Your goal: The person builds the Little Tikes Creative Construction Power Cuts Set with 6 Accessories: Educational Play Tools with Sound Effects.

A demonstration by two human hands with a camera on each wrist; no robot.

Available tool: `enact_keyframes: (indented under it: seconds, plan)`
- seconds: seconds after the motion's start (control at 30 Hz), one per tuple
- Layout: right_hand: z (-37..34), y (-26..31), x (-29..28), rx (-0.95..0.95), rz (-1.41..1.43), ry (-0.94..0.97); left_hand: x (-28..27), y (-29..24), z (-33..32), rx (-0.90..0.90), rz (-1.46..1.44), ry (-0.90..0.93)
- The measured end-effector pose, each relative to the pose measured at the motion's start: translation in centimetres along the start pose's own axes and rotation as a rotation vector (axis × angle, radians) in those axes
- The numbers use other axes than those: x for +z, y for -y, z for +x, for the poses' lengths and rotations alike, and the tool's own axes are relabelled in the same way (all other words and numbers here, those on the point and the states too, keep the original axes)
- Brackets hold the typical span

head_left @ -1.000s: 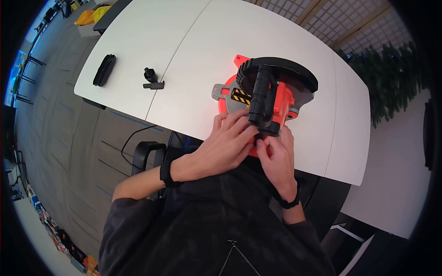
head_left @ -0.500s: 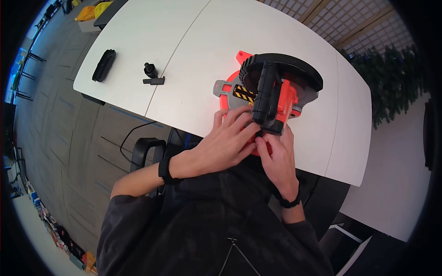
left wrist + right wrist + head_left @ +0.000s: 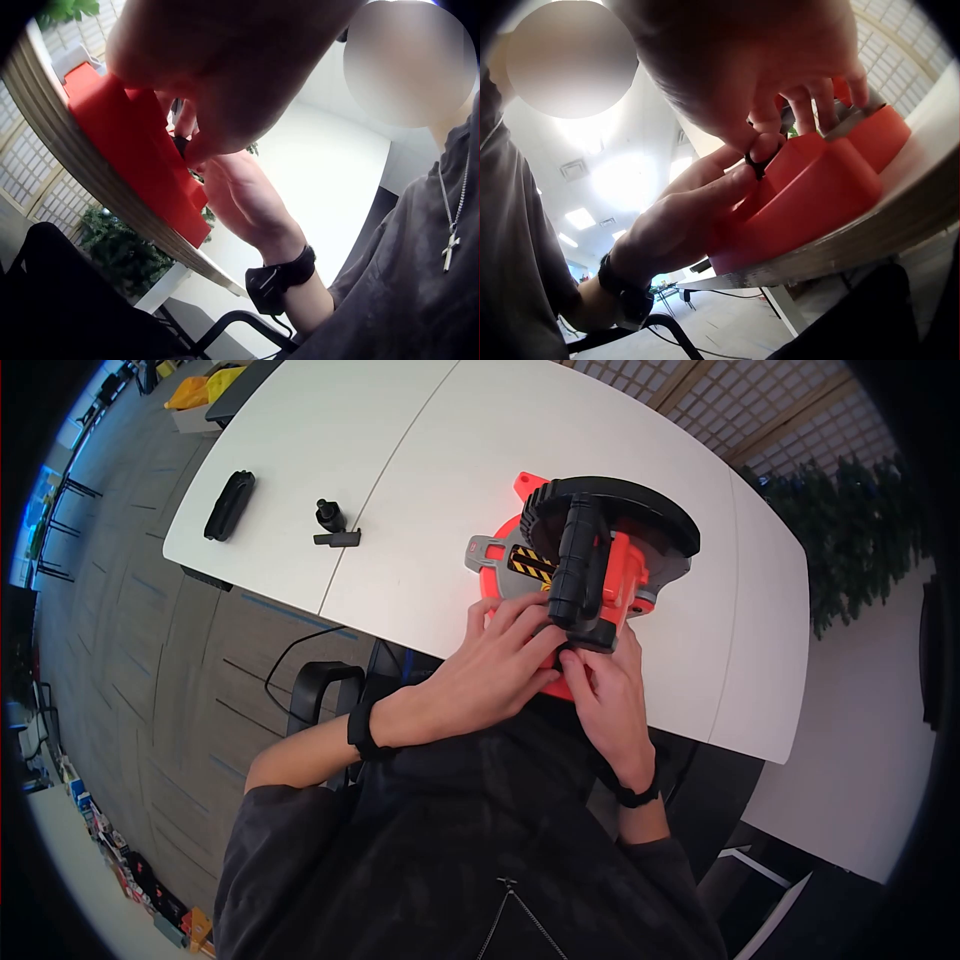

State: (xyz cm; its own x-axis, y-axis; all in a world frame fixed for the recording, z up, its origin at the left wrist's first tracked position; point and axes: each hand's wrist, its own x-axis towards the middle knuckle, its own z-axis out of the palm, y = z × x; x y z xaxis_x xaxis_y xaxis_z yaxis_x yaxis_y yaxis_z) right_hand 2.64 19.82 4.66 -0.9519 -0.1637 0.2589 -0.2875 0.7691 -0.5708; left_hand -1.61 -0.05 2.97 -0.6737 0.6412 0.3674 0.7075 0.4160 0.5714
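Note:
A red-orange and grey toy miter saw (image 3: 628, 565) with a black guard and black handle stands at the table's near edge. Both hands meet low at the front of its red base (image 3: 810, 187). There my right hand (image 3: 612, 695) pinches a small black part (image 3: 758, 166) between thumb and fingers, beneath the handle. My left hand (image 3: 490, 665) spreads across the base, its outer fingers resting on it, while its thumb and index finger grip the same black part from the other side. Most of that part is hidden by the fingertips.
Toward the left of the white table (image 3: 420, 530) lie a black tray-like piece (image 3: 230, 505), a black knobbed piece (image 3: 328, 514) and a flat black bar (image 3: 337, 539). A chair armrest (image 3: 335, 675) and a cable stand below the near edge.
The right wrist has shifted slightly to the right and its thumb has moved a little at the black part. The left hand keeps nearly the same position on the base.

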Motion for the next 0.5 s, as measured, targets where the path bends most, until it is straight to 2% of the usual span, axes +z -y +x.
enact_keyframes:
  seconds: [0.5]
  plan:
    - [0.46, 0.62, -0.19, -0.001, -0.046, 0.048, -0.31, 0.18, 0.22, 0.02, 0.026, -0.012]
